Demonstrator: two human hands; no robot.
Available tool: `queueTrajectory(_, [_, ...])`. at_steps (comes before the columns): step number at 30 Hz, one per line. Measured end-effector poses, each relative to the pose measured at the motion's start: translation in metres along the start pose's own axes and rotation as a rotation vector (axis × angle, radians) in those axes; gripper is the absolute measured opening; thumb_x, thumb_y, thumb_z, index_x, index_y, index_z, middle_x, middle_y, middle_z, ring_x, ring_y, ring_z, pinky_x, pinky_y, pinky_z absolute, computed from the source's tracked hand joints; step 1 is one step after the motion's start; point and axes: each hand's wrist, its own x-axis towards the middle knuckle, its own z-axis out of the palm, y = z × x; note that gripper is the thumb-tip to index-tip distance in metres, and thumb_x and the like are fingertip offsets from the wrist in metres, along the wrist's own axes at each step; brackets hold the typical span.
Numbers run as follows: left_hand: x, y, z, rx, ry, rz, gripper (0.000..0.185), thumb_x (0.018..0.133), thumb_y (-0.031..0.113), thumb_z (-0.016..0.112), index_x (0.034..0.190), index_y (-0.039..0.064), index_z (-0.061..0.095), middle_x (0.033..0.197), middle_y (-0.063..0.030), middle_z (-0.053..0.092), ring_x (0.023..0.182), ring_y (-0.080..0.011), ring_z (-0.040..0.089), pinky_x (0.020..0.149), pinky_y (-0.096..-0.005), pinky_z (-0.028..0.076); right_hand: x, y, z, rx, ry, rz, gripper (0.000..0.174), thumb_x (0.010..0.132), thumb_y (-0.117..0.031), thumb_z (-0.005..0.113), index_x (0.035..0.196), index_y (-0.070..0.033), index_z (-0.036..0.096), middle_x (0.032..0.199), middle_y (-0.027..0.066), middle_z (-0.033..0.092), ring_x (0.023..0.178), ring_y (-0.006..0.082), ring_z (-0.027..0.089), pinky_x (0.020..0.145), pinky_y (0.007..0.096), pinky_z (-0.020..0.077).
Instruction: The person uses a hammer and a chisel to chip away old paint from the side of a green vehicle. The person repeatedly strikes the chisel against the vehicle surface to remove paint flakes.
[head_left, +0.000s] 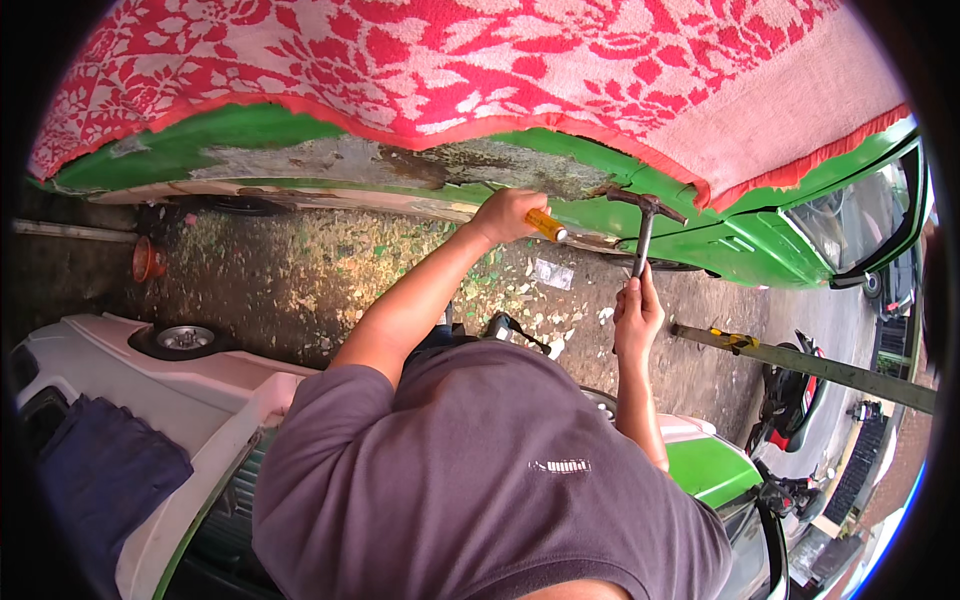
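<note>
My left hand (506, 215) is closed around a tool with a yellow handle (546, 224), held against the lower side of a green car body; its far end is mostly hidden, so its kind is unclear. My right hand (639, 309) grips the handle of a metal hammer (644, 232). The hammer's long narrow head lies to the right of the yellow handle, close to the panel in view. The green car body (679, 244) has a long stretch of bare, rusty metal (480, 163) with ragged paint edges. A red and pink floral towel (450, 67) drapes over the car above it.
Paint flakes litter the ground (375, 277), with a clear plastic piece (553, 274). An orange bucket (148, 259) stands at left. A pale vehicle (247, 364) bearing a dark cloth (112, 465) is behind me. A post (810, 365) and motorcycle (791, 397) are at right.
</note>
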Motion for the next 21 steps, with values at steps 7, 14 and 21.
queueTrajectory(7, [-0.0019,0.003,0.0032,-0.04,0.051,0.025,0.027,0.08,0.013,0.07,0.068,0.004,0.047,0.062,-0.012,0.052,0.056,-0.029,0.054,0.051,-0.0362,0.042,-0.002,-0.0106,0.0012,0.009,0.038,0.04,0.042,0.097,-0.013,0.05,0.137,-0.003,0.043,0.066,-0.0069,0.039,0.053,0.0003,0.033,0.044,0.0169,0.0269])
queueTrajectory(14, [0.0045,0.0048,0.0047,-0.066,0.049,0.036,0.026,0.08,0.016,0.068,0.069,0.005,0.048,0.062,-0.0113,0.052,0.057,-0.0294,0.055,0.05,-0.0379,0.042,-0.0005,-0.0072,-0.0041,0.026,0.032,0.025,0.041,0.098,-0.019,0.05,0.137,-0.007,0.045,0.066,-0.0052,0.042,0.051,0.0008,0.034,0.043,0.0168,0.0272])
queueTrajectory(21, [0.0034,0.0046,-0.0008,-0.098,0.088,0.04,0.026,0.079,0.012,0.07,0.068,0.004,0.047,0.061,-0.0124,0.052,0.053,-0.0276,0.053,0.049,-0.0349,0.041,-0.0044,-0.0047,-0.0051,-0.002,0.05,0.046,0.041,0.098,-0.019,0.05,0.137,-0.009,0.045,0.066,-0.005,0.042,0.051,0.001,0.034,0.043,0.0171,0.0272])
